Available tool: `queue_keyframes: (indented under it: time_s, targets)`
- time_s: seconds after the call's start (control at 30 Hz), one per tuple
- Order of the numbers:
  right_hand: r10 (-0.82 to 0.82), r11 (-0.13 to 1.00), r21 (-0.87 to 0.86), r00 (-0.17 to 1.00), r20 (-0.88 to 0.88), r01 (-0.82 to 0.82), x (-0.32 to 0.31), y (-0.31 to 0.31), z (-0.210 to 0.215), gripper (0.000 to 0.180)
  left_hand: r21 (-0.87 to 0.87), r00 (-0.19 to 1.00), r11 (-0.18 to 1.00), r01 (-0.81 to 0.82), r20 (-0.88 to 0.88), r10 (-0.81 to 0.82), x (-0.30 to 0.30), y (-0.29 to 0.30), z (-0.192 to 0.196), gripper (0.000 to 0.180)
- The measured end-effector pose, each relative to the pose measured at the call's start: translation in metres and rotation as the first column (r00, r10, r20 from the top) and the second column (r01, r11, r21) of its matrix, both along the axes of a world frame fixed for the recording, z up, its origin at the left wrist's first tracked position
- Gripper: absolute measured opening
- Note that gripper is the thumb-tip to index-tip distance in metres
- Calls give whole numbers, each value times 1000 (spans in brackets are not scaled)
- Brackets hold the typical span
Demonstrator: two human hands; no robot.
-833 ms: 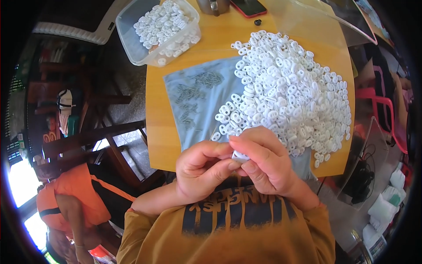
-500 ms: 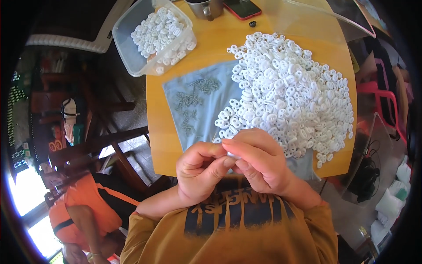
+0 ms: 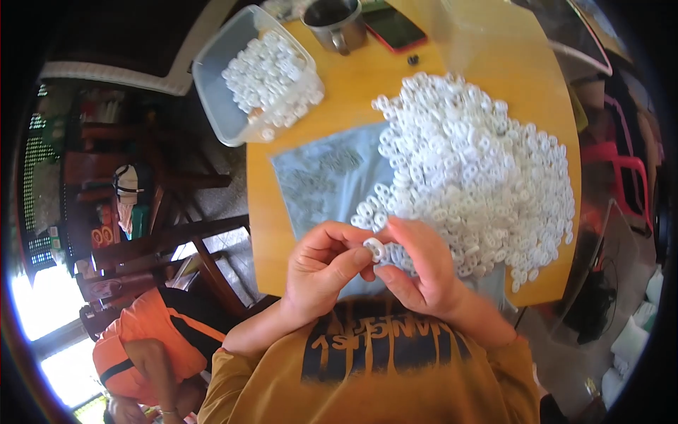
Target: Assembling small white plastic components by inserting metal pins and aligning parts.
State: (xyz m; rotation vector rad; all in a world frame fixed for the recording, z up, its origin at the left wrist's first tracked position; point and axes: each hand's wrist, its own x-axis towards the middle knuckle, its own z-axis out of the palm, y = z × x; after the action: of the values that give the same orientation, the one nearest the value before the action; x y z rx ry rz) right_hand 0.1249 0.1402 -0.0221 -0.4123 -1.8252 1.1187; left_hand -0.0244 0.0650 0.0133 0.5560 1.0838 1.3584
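Observation:
Between the thumb and fingers of my left hand (image 3: 318, 272) is a small white oval plastic piece (image 3: 373, 248) with two holes. My right hand (image 3: 429, 272) is just to the right of it, thumb and forefinger parted, with nothing visible between them. Beyond my hands spreads a large heap of similar white two-hole pieces (image 3: 452, 148), its near edge partly hidden by my right hand. A grey-blue cloth (image 3: 304, 198) lies under the heap's left side. On that cloth are clusters of thin, dark metal bits (image 3: 339, 161), too blurred to name.
At the far left of the wooden table, a clear plastic tub (image 3: 212, 78) holds more white pieces. A metal mug (image 3: 337, 32), a phone (image 3: 395, 30) and a small black part (image 3: 413, 60) sit at the far side. Someone in an orange top (image 3: 131, 339) is at lower left.
My hands have drawn apart; my right fingers have opened away from the white piece, which now shows in my left hand. The whole view has shifted slightly.

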Motion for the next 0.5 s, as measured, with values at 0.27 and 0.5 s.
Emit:
queue_keyframes:
  time_s: [0.27,0.5]
  targets:
    - [-27,1000,-3,998,62,27,3,-9,-4,36,182,900,897,-403,-98,424,-79,93,45,35]
    - [-39,999,5,998,46,39,-1,-3,-1,30,41,811,948,-315,-507,292,-57,3,-20,33]
